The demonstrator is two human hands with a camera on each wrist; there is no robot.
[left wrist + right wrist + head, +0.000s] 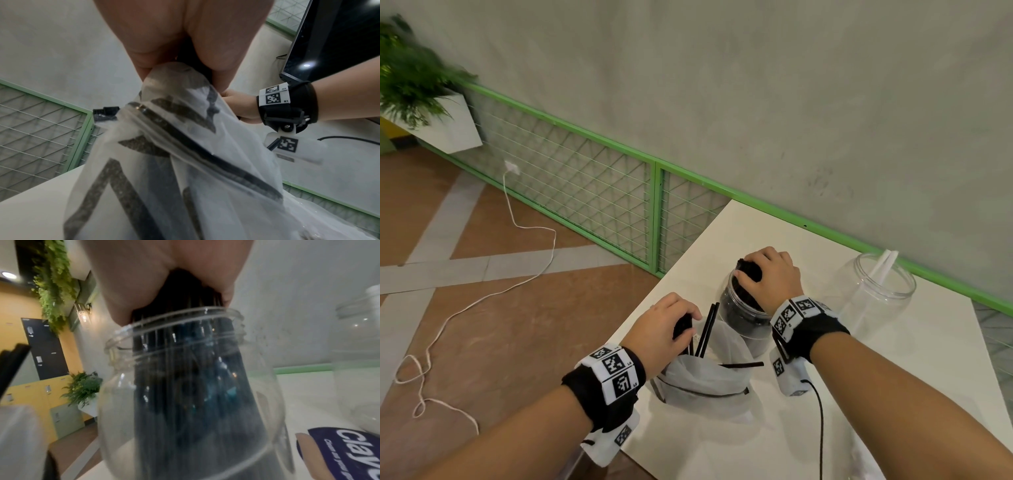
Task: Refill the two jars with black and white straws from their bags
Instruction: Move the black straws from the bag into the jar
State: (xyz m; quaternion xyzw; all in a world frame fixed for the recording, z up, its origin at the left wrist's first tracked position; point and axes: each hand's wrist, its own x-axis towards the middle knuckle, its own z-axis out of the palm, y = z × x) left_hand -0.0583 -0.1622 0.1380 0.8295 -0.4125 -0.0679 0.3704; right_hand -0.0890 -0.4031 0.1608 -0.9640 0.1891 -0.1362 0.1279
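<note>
On the white table (893, 349) stands a clear jar (743, 318) packed with black straws (185, 369). My right hand (767, 274) grips the tops of that bundle at the jar's mouth. In front of it lies a translucent white bag (705, 370) with a few black straws (707, 329) poking out. My left hand (667, 325) reaches into the bag's opening and grips a bunch of black straws. The left wrist view shows the bag (185, 162) bunched under the fingers. A second clear jar (876, 284) at the right holds two white straws (883, 263).
The table's left edge runs close to my left wrist, with brown floor and a white cord (482, 298) beyond. A green mesh railing (592, 192) and grey wall stand behind the table. A black cable (820, 428) trails from my right wrist across the table.
</note>
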